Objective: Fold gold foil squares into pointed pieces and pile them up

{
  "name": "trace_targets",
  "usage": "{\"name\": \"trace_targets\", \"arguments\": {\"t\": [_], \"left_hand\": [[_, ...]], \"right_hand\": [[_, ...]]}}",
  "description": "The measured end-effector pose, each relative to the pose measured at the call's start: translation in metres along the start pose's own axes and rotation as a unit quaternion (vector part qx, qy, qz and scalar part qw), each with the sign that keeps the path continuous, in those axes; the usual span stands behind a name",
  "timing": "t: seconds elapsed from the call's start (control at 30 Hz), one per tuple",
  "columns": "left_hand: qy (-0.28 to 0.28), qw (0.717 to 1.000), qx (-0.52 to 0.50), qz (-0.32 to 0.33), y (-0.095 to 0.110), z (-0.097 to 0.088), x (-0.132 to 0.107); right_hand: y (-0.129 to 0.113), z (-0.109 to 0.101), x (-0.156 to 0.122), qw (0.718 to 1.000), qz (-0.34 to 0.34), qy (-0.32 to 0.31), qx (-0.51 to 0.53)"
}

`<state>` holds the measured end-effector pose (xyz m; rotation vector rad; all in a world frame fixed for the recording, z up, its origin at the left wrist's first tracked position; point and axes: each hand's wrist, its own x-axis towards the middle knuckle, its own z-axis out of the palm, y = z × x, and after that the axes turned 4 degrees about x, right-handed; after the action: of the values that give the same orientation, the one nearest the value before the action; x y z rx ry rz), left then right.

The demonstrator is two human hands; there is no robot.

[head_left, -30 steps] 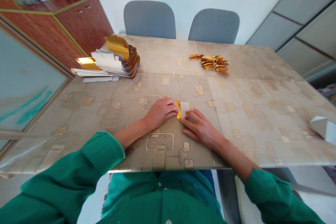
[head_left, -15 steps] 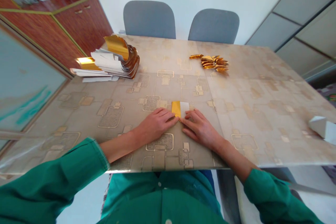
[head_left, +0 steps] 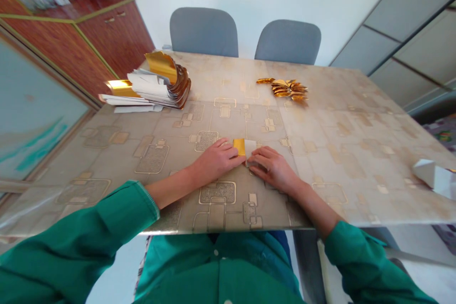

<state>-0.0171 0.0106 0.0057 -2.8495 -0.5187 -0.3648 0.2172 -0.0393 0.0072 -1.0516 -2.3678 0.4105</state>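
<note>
The left hand (head_left: 217,157) lies nearly flat on the table, with the fingers close together, and its fingertips (head_left: 231,151) touch the gold end of a small folded paper strip (head_left: 244,147). The right hand (head_left: 274,169) is a little curled, and its fingers (head_left: 261,154) rest on the white end of the strip, but I cannot tell if they pinch it. The strip lies between the two hands on a beige patterned table cover (head_left: 342,161). Ahead of the left hand stands a stack of white and gold paper sheets (head_left: 149,89), and ahead of the right hand lies a small pile of folded gold pieces (head_left: 288,89). Far to the right of the right hand is a white paper object (head_left: 429,175). Beyond the table are two grey chairs (head_left: 204,31), with a wooden cabinet (head_left: 117,33) on the left-hand side.
</note>
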Motion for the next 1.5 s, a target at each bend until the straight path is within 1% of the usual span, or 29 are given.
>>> {"name": "trace_targets", "arguments": {"t": [0.1, 0.27, 0.53, 0.7, 0.83, 0.93, 1.03, 1.13, 1.33, 1.5], "left_hand": [[0.02, 1.0, 0.016, 0.009, -0.003, 0.004, 0.005], [0.041, 0.998, 0.031, 0.03, -0.005, 0.01, 0.004], [0.003, 1.0, -0.011, 0.005, 0.007, 0.01, -0.006], [-0.026, 0.999, -0.036, 0.005, 0.005, 0.006, -0.007], [-0.006, 0.999, -0.032, 0.025, -0.001, 0.003, 0.003], [-0.005, 0.999, -0.011, 0.048, -0.004, 0.002, 0.01], [-0.004, 0.998, 0.01, 0.062, -0.005, 0.004, 0.012], [0.012, 0.997, 0.027, 0.069, -0.005, 0.008, 0.01], [0.054, 0.998, -0.004, 0.025, -0.003, 0.014, 0.003], [0.051, 0.998, -0.021, 0.025, -0.001, 0.011, -0.005]], "right_hand": [[0.002, 0.0, 0.0, 1.0, -0.002, 0.006, 0.004], [0.004, 0.004, -0.001, 1.0, 0.008, 0.012, -0.021], [0.006, 0.001, -0.002, 0.999, -0.014, 0.004, -0.035], [0.008, -0.001, -0.002, 0.999, -0.024, -0.007, -0.022], [0.01, -0.004, -0.002, 0.999, -0.027, -0.015, -0.008], [0.01, -0.005, 0.0, 1.0, -0.022, -0.016, -0.002], [0.008, -0.004, 0.001, 1.0, -0.017, -0.01, 0.0], [0.007, -0.002, 0.001, 1.0, -0.014, 0.0, -0.007], [0.009, 0.001, -0.002, 0.999, -0.023, 0.003, -0.023], [0.01, 0.002, -0.003, 0.998, -0.042, -0.003, -0.039]]}}
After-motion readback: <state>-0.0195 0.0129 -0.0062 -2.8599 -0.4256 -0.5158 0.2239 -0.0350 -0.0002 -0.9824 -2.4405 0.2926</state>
